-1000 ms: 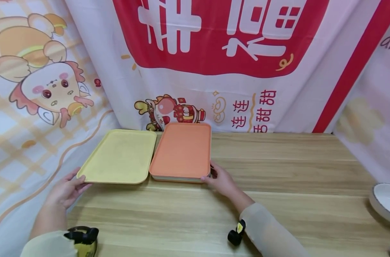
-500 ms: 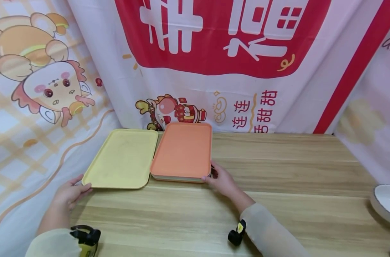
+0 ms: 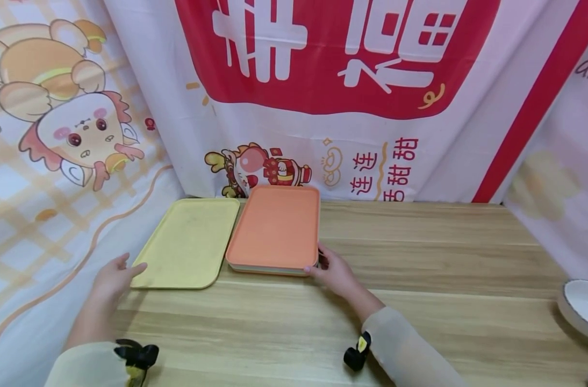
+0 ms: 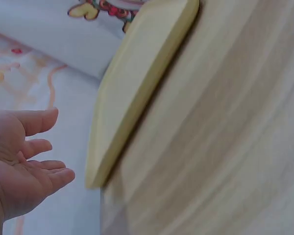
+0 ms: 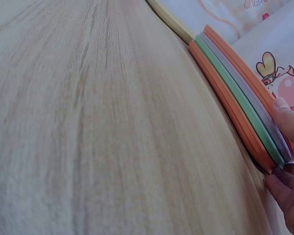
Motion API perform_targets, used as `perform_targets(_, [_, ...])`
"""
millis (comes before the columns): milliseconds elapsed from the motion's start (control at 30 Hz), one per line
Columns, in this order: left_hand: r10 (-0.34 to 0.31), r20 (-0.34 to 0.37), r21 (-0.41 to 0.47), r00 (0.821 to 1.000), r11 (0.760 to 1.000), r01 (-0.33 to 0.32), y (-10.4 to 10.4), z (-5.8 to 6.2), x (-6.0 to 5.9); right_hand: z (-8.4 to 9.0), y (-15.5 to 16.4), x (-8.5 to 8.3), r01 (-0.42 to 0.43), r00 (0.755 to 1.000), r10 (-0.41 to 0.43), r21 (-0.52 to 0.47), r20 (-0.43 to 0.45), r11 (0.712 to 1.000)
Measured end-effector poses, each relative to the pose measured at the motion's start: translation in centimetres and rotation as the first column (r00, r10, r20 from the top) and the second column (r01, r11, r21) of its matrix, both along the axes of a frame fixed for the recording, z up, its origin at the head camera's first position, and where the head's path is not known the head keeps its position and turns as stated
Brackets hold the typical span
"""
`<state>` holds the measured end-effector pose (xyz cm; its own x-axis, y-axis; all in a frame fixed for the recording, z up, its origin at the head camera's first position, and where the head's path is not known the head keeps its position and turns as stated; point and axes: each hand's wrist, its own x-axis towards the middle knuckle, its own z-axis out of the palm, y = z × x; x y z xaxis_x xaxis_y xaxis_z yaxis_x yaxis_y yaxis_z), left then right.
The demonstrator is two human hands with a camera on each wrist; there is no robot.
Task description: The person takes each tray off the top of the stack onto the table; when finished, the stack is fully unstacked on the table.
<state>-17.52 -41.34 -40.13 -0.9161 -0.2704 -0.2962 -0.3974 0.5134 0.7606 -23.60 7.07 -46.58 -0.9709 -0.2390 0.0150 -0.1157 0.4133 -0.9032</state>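
Head view: the yellow tray (image 3: pixel 186 243) lies flat at the desk's (image 3: pixel 420 279) far left, its left edge hanging past the desk edge. At 3 o'clock of it, nearly touching, sits the stack of trays (image 3: pixel 275 228), orange on top. The left hand (image 3: pixel 111 277) is at the yellow tray's near-left corner, fingers straight and relaxed, holding nothing; whether a fingertip touches the rim I cannot tell. The right hand (image 3: pixel 334 273) pinches the stack's near-right corner, thumb on the top rim. These look like thin, stiff, light plastic trays, probably slick; the raised rim at a corner or long edge seems the best hold. A white bowl (image 3: pixel 584 306) at 4 o'clock is cut off by the frame.

Left wrist view: the left hand (image 4: pixel 19 166) lies open, palm showing, apart from the yellow tray (image 4: pixel 137 88), which is seen edge-on.

Right wrist view: the stack (image 5: pixel 240 93) shows orange, green, pale lilac and orange layers; the right hand (image 5: pixel 289 161) grips its corner. How many trays lie in it is hard to count.
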Motion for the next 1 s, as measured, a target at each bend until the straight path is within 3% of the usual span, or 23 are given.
perform_targets(133, [-0.055, -0.078, -0.016, 0.995, 0.998, 0.054, 2.3, 0.8, -1.1, 0.0, 0.0, 0.0, 0.006, 1.000, -0.006, -0.004, 0.006, 1.000])
perform_targets(233, [-0.093, -0.125, 0.023, 0.988, 0.995, 0.097, 4.2, 1.2, -2.0, 0.0, 0.1, 0.0, 0.010, 1.000, -0.010, -0.001, 0.012, 1.000])
perform_targets(533, [-0.131, -0.220, 0.104, 0.967, 0.982, 0.157, 9.3, 1.8, -3.3, 0.2, 0.1, 0.0, 0.004, 1.000, -0.004, 0.007, 0.002, 1.000])
perform_targets(733, [-0.122, -0.291, 0.199, 0.949, 0.962, 0.185, 12.0, 0.6, -3.7, 0.5, 0.1, 0.1, -0.007, 1.000, 0.007, 0.011, -0.004, 1.000])
perform_targets(1000, [-0.053, -0.320, 0.343, 0.946, 0.924, 0.168, 15.7, -2.5, -3.7, 0.6, 0.0, 0.1, 0.006, 1.000, -0.006, 0.010, 0.009, 1.000])
